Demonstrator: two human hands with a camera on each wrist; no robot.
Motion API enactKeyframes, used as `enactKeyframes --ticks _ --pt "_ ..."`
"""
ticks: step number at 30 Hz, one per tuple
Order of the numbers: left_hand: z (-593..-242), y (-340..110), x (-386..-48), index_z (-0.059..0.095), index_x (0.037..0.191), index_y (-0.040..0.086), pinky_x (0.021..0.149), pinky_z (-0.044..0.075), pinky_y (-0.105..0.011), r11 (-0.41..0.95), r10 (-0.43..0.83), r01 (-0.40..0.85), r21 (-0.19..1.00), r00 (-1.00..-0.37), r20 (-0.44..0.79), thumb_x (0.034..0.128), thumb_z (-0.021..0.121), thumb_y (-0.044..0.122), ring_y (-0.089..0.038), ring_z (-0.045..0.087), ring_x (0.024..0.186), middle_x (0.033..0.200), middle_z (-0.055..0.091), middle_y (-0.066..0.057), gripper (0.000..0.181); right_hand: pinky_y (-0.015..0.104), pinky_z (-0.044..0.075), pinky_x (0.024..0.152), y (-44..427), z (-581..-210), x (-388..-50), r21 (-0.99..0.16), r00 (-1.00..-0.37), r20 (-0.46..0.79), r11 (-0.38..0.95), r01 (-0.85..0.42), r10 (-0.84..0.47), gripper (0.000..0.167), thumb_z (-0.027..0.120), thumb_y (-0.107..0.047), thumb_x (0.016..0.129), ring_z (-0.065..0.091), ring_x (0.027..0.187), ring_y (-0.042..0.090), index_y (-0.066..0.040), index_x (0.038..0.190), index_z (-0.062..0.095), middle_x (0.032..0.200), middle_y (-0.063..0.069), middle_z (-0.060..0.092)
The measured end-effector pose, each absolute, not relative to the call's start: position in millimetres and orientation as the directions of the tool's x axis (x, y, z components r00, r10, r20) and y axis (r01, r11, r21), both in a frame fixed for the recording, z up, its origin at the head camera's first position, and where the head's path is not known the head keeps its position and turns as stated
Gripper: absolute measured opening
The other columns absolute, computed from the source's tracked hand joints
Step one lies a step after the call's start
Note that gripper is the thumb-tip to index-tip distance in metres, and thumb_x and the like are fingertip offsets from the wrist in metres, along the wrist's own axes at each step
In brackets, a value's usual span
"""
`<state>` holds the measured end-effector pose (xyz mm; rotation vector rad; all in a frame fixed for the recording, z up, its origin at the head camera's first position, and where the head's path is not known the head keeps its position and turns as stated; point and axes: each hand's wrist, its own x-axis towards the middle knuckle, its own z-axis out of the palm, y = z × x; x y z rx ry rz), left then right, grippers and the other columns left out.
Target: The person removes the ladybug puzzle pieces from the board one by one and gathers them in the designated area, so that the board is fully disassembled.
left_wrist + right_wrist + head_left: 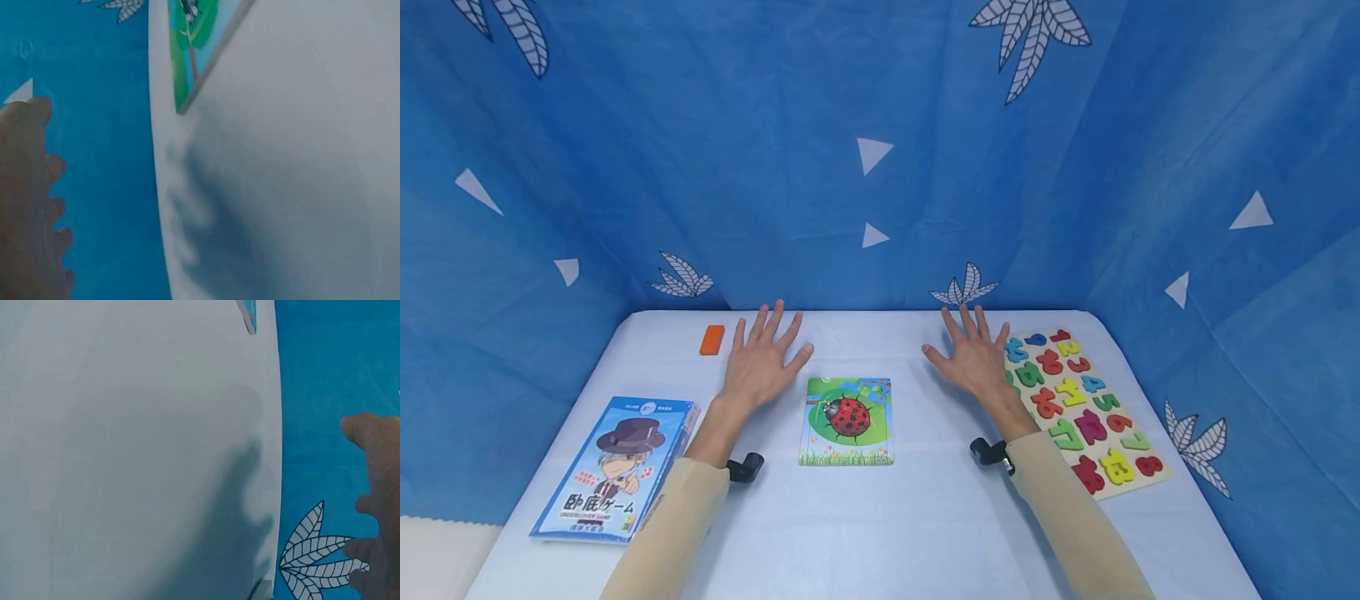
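Fingers spread, my left hand (759, 364) is held palm down over the table, between an orange block (712, 340) and a ladybug picture puzzle (849, 422). My right hand (976, 358) has its fingers spread too, beside the left edge of a wooden number board (1131, 483) with colourful numerals. Neither hand holds anything. The wrist views show each hand's shadow on the white surface, with the left hand (25, 200) and right hand (382, 500) apart from it. A corner of the puzzle (206, 37) appears at the top of the left wrist view.
A blue game box (617, 467) with a cartoon figure in a hat lies at the left, beside the left forearm. The white table (865, 533) is bounded at the back and sides by a blue curtain (775, 167) with leaf and triangle prints.
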<state>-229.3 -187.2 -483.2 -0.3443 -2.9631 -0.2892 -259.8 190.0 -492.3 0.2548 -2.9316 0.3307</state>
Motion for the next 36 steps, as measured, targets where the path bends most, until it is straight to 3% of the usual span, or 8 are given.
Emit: enactKeyframes --ticks 3,6,9,13,19,24,29,36 --pt "-476.5 -180.7 -223.6 0.021 0.162 0.026 0.121 -0.002 -0.060 0.944 0.247 0.275 0.180 -0.955 0.164 0.0994 0.023 0.072 -0.032 -0.001 0.156 0.170 0.001 -0.005 0.077 0.079 0.004 0.110 187.2 -488.8 -257.3 -0.266 -0.971 0.175 0.942 -0.206 -0.163 0.086 0.047 -0.072 0.092 0.007 0.155 0.038 -0.024 0.161 0.028 0.166 0.015 0.024" --pt "-470.5 -173.7 -217.2 0.022 0.162 0.026 0.122 0.002 -0.061 0.919 0.310 0.336 0.204 -0.939 0.149 0.1006 0.028 0.069 -0.031 -0.001 0.156 0.170 0.002 -0.005 0.075 0.077 0.007 0.111 183.4 -484.8 -254.8 -0.398 -0.974 0.136 0.891 -0.220 -0.180 0.083 0.047 -0.069 0.095 0.009 0.155 0.036 -0.023 0.161 0.028 0.166 0.014 0.024" --pt "-466.5 -166.9 -210.5 0.023 0.161 0.027 0.122 0.006 -0.060 0.877 0.398 0.415 0.240 -0.910 0.120 0.1019 0.034 0.065 -0.031 0.002 0.156 0.170 0.004 -0.005 0.071 0.069 0.014 0.116 177.3 -480.5 -251.9 -0.548 -0.974 0.108 0.805 -0.227 -0.201 0.077 0.051 -0.061 0.097 0.015 0.154 0.035 -0.021 0.159 0.031 0.164 0.013 0.028" --pt "-464.1 -157.4 -199.9 0.023 0.161 0.030 0.122 0.010 -0.059 0.818 0.512 0.514 0.257 -0.855 0.080 0.1026 0.041 0.060 -0.032 0.007 0.156 0.170 0.007 -0.006 0.068 0.058 0.028 0.117 166.5 -478.0 -248.3 -0.644 -0.966 0.091 0.725 -0.243 -0.243 0.067 0.055 -0.053 0.099 0.030 0.148 0.035 -0.019 0.155 0.041 0.158 0.012 0.040" --pt "-464.0 -144.9 -181.5 0.027 0.160 0.032 0.121 0.015 -0.060 0.748 0.637 0.619 0.240 -0.771 0.002 0.1018 0.047 0.057 -0.029 0.009 0.156 0.170 0.009 -0.004 0.066 0.046 0.051 0.094 152.1 -480.4 -239.6 -0.692 -0.943 0.069 0.665 -0.280 -0.325 0.045 0.061 -0.040 0.100 0.058 0.120 0.026 -0.018 0.139 0.060 0.132 0.007 0.060" --pt "-467.8 -138.9 -169.8 0.030 0.159 0.030 0.120 0.018 -0.059 0.704 0.694 0.665 0.249 -0.718 -0.045 0.1021 0.045 0.058 -0.030 0.009 0.156 0.170 0.010 -0.008 0.065 0.033 0.053 0.076 142.5 -484.9 -232.2 -0.682 -0.901 0.070 0.638 -0.357 -0.429 0.032 0.064 -0.027 0.099 0.062 0.097 0.016 -0.012 0.128 0.068 0.109 0.002 0.066" --pt "-472.6 -137.3 -163.7 0.030 0.159 0.030 0.120 0.018 -0.059 0.692 0.706 0.660 0.295 -0.704 -0.081 0.1018 0.045 0.059 -0.034 0.007 0.155 0.169 0.007 -0.013 0.066 0.033 0.052 0.077 134.2 -491.5 -226.0 -0.665 -0.861 0.032 0.633 -0.397 -0.507 0.029 0.065 -0.019 0.097 0.060 0.090 0.013 -0.009 0.123 0.070 0.100 -0.001 0.067" --pt "-479.9 -136.6 -159.8 0.027 0.160 0.032 0.120 0.014 -0.062 0.704 0.694 0.628 0.332 -0.706 -0.137 0.0999 0.049 0.059 -0.037 0.002 0.155 0.169 0.002 -0.016 0.070 0.032 0.052 0.084 128.0 -499.9 -219.1 -0.625 -0.850 -0.064 0.685 -0.374 -0.523 0.030 0.068 -0.025 0.096 0.060 0.093 0.008 -0.014 0.124 0.072 0.104 -0.004 0.066"
